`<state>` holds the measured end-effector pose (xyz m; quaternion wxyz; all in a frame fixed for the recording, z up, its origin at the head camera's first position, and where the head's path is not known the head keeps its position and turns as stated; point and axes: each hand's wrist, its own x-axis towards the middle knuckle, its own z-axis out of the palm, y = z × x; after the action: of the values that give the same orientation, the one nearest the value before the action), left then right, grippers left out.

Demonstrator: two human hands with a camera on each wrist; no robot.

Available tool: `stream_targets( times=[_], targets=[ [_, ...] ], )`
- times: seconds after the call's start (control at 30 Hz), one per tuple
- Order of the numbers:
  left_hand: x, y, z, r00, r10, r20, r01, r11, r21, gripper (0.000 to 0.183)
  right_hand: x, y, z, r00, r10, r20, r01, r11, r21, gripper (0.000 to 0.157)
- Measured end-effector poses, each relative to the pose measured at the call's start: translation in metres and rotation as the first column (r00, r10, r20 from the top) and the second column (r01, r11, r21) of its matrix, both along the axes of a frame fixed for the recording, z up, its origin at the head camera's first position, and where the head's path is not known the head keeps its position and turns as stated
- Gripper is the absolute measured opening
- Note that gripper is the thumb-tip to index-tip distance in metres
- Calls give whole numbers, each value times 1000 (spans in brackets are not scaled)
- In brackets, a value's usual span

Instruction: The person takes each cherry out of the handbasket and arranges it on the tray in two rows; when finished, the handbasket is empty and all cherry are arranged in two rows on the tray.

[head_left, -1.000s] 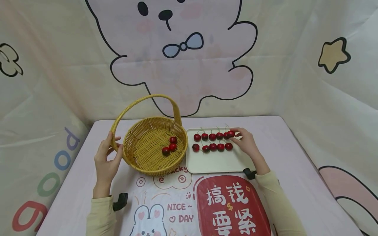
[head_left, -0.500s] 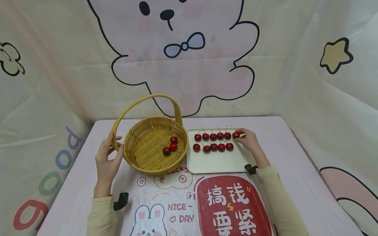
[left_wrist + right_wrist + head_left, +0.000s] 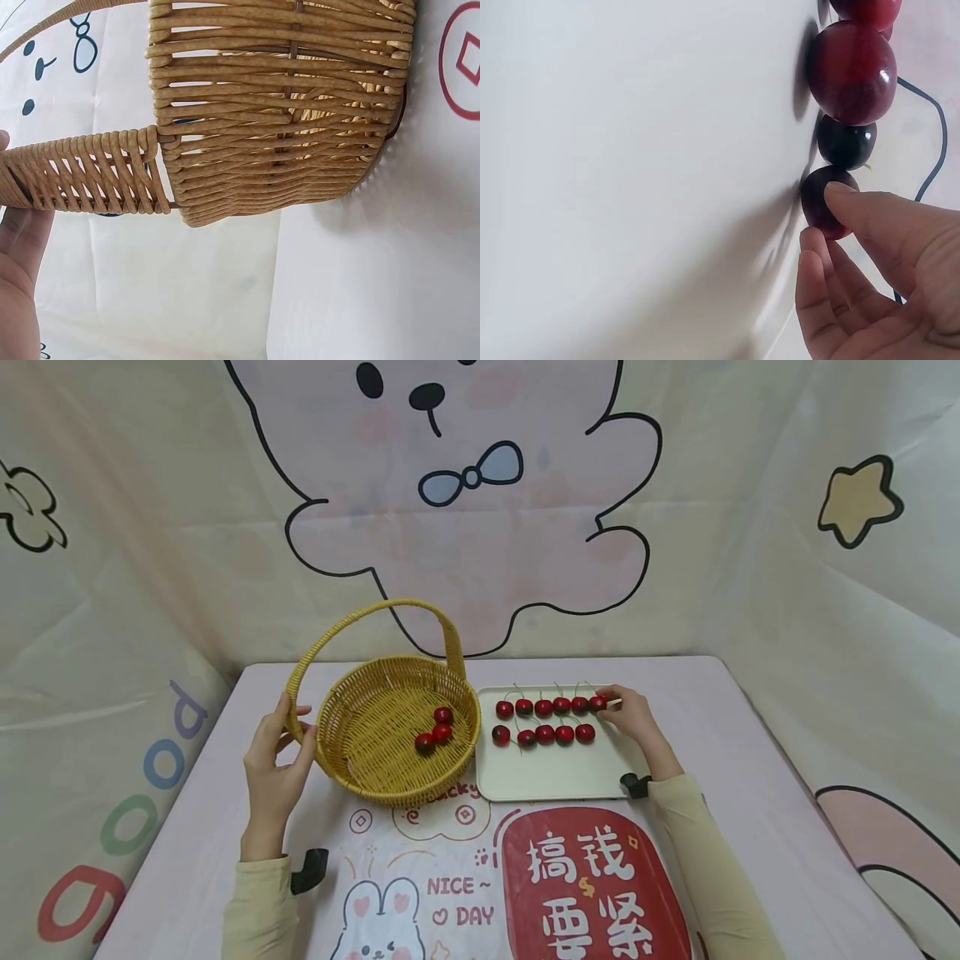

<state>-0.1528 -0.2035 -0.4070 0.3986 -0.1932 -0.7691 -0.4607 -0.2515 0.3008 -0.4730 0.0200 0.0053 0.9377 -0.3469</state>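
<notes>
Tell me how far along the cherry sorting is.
Done: eleven cherries lined in two rows on the tray. In hand: the right hand pinches the far row's end cherry; the left hand holds the basket handle. Left: three cherries in the basket.

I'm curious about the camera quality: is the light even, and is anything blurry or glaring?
Head view: soft, even light, sharp, edges slightly bowed. Right wrist view: the cherries show small glints and cast shadows on the tray; the right hand is soft. Left wrist view: the basket is crisp.
</notes>
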Motion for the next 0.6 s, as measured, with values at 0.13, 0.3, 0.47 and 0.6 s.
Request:
stream_targets(
  times=[0.13, 0.3, 0.47, 0.6],
  targets=[
    [0, 0, 1, 1000, 2, 1, -2, 1000, -4, 69, 0, 1, -2, 1000, 6, -1, -6, 1000, -15, 39],
    [0, 0, 1, 1000, 2, -2, -2, 1000, -1, 69, 0, 3, -2, 999, 29, -30, -29, 999, -18, 40],
    [1, 1, 2, 1000, 6, 1, -6, 1000, -3, 69, 0, 8, 0, 998, 60, -36, -61, 998, -13, 43],
    [1, 1, 2, 1000, 6, -2, -6, 1000, -7, 69, 0, 12, 2, 996, 78, -34, -78, 997, -4, 44]
  ],
)
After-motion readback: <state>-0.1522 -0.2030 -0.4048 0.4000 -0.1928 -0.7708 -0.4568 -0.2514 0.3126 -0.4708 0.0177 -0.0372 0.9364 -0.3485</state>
